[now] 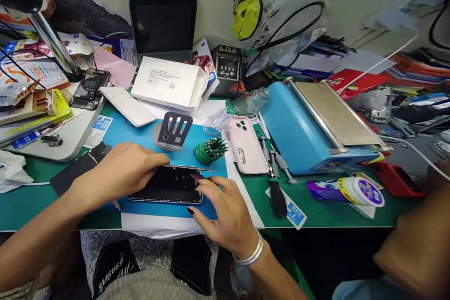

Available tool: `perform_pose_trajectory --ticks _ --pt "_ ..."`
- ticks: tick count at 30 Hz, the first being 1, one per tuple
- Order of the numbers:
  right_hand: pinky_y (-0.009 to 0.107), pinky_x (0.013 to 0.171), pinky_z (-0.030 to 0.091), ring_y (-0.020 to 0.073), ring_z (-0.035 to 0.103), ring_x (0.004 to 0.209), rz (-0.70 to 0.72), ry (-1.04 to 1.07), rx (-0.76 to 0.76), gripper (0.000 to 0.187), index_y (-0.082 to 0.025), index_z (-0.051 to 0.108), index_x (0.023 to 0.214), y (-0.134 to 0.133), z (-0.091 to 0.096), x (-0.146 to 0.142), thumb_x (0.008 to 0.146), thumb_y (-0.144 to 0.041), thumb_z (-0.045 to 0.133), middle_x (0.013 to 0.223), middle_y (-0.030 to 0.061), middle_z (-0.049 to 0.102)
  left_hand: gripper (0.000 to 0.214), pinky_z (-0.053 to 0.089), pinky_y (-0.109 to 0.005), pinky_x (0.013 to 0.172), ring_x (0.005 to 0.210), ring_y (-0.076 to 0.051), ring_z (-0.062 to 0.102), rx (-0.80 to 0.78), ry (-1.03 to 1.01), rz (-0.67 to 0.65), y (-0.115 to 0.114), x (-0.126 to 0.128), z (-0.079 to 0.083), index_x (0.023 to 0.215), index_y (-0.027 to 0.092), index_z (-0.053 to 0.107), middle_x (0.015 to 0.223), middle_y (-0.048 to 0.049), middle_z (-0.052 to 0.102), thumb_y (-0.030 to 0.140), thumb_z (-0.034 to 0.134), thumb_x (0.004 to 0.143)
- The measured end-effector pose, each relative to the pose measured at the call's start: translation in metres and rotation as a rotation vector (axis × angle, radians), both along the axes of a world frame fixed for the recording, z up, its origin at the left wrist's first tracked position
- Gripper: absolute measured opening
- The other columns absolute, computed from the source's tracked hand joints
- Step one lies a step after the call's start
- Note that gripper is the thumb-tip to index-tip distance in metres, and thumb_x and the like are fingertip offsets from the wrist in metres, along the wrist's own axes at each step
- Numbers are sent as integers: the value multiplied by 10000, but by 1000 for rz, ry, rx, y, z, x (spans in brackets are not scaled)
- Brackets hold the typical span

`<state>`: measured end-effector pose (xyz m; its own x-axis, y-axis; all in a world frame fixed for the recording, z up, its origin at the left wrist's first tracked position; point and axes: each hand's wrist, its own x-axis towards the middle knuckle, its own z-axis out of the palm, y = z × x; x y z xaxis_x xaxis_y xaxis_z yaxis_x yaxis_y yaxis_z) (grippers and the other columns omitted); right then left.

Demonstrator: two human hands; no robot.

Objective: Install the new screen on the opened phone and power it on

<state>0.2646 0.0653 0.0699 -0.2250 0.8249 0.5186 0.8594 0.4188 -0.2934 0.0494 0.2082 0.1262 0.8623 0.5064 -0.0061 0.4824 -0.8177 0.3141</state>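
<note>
A phone (168, 186) with a black face and a thin, bright rim lies lengthwise on the blue mat (137, 124). My left hand (121, 168) is closed at its left end, fingers bent. From these fingers a thin, pointed metal tool (207, 169) runs right along the phone's far edge; its kind is unclear. My right hand (228, 213) has its fingers apart, fingertips on or just over the phone's right end, the thumb near the front edge. Close beyond stand a green holder of screwdriver bits (207, 151) and a black slotted stand (174, 129).
To the right lie a pink phone case (247, 145), several screwdrivers (277, 194), a purple-and-white tub (363, 191) and a blue machine (281, 126). A white box (168, 79) and an opened phone (90, 89) are behind. Another person's blurred arm (415, 239) enters at right.
</note>
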Motion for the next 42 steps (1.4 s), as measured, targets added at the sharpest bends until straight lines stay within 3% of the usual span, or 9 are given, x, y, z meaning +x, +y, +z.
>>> perform_pose_trajectory --ticks 15,21,29,38,42 --pt "408 792 437 296 576 1003 48 -141 -109 189 -170 576 1053 4 -5 8 917 -300 565 1004 97 738 309 247 -270 530 576 -165 583 1 -29 -49 -1 5 -11 993 241 688 736 -6 662 120 446 843" --pt "417 770 433 301 578 972 64 -154 -150 192 -171 587 1056 5 -5 13 911 -292 557 1022 104 740 235 251 -255 551 494 -116 460 -64 -69 -28 -2 6 -9 828 207 631 645 10 561 145 406 854" --pt "420 755 412 307 553 977 130 -202 -208 175 -156 564 1068 8 -1 20 925 -248 523 1090 121 731 180 322 -251 601 508 -118 474 -58 -19 -32 -2 5 -10 834 188 629 629 19 529 127 460 816" --pt "404 768 349 250 533 850 108 -311 -209 135 -184 577 1008 12 8 13 950 -212 458 959 48 749 227 372 -267 648 529 -124 502 -86 -71 -5 -2 7 -14 811 182 618 569 24 405 225 413 898" --pt "390 778 359 232 547 840 92 -309 -218 121 -174 575 1012 14 14 8 948 -186 473 907 52 735 253 361 -262 645 538 -126 527 -45 -122 -16 0 5 -17 847 178 646 584 18 433 209 400 897"
